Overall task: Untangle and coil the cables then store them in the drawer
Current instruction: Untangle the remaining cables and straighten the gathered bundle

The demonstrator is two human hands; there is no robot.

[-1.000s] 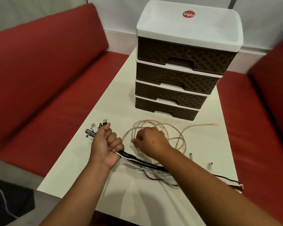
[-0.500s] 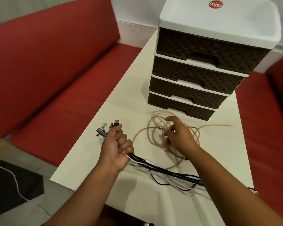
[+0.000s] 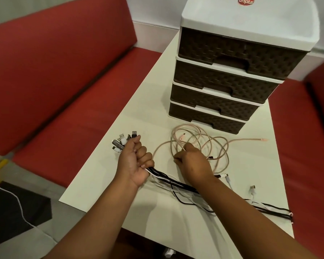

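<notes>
My left hand (image 3: 136, 161) grips a bundle of black and white cables (image 3: 178, 183); their USB plugs (image 3: 123, 142) stick out above my fist and the cords trail right across the table, under my right forearm. My right hand (image 3: 192, 161) pinches a strand of the pink braided cable (image 3: 200, 142), which lies in loose loops in front of the drawer unit. One pink end (image 3: 263, 140) stretches out to the right. The brown four-drawer unit (image 3: 226, 79) with a white top stands at the back of the table, all drawers closed.
The white table (image 3: 144, 116) is flanked by red bench seats on the left (image 3: 67, 101) and right (image 3: 307, 137). Loose white plug ends (image 3: 252, 188) lie near the right edge. A black mat with a white cord (image 3: 11, 208) lies on the floor at the left.
My right hand has drawn back from the far side of the pink loops toward me and now pinches a near strand. My left hand keeps its grip on the bundle. The view has shifted closer.
</notes>
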